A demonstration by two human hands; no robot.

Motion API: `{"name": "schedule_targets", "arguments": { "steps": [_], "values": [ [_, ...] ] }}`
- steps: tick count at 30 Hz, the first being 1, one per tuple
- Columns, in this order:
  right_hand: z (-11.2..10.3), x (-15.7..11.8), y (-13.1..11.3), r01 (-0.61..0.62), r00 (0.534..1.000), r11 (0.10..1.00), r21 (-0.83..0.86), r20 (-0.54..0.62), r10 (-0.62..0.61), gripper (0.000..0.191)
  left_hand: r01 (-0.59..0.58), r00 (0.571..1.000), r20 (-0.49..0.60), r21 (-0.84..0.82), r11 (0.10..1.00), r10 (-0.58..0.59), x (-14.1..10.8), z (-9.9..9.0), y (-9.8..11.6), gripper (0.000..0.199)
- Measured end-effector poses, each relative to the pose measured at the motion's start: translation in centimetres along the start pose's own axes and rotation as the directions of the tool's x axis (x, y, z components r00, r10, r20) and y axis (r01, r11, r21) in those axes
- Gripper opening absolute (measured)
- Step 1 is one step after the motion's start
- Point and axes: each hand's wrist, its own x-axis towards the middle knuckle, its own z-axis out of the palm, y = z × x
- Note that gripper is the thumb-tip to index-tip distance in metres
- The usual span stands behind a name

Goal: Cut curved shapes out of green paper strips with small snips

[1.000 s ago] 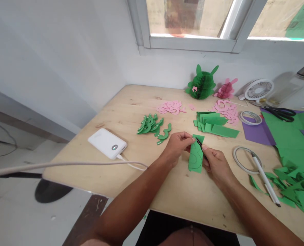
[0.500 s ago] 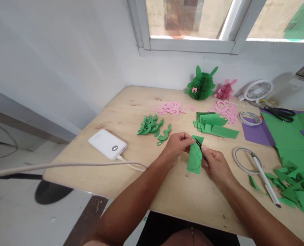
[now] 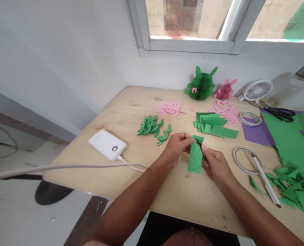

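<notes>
Between my hands is a green paper strip (image 3: 195,159) with curved lines drawn on it. My left hand (image 3: 179,145) pinches its upper left edge. My right hand (image 3: 215,164) is closed on a small black tool (image 3: 198,142), whose tip lies over the strip's upper part; its full shape is hidden by my fingers. Beyond my hands lie folded green strips (image 3: 213,124). Curved green cut pieces (image 3: 149,125) are heaped to the left, with a single curved piece (image 3: 164,135) beside them.
A white power bank (image 3: 105,143) with a cable is at the left. Pink cutouts (image 3: 171,108), a green paper figure (image 3: 202,86) and a small fan (image 3: 258,90) stand farther back. At the right are tape (image 3: 250,118), black scissors (image 3: 280,113), a white pen (image 3: 266,181) and green scraps (image 3: 300,191).
The lower end of the green strip has shifted very slightly to the right. Both hands keep their hold and place.
</notes>
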Motion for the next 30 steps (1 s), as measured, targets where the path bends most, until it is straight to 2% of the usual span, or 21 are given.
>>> {"name": "schedule_targets", "arguments": {
  "steps": [30],
  "values": [
    [-0.02,-0.2,-0.33,0.016,1.0,0.997,-0.079,-0.012,-0.017,0.059,0.023,1.0,0.016,0.028,0.999,-0.023,0.17,-0.19,0.11,0.014]
  ]
}}
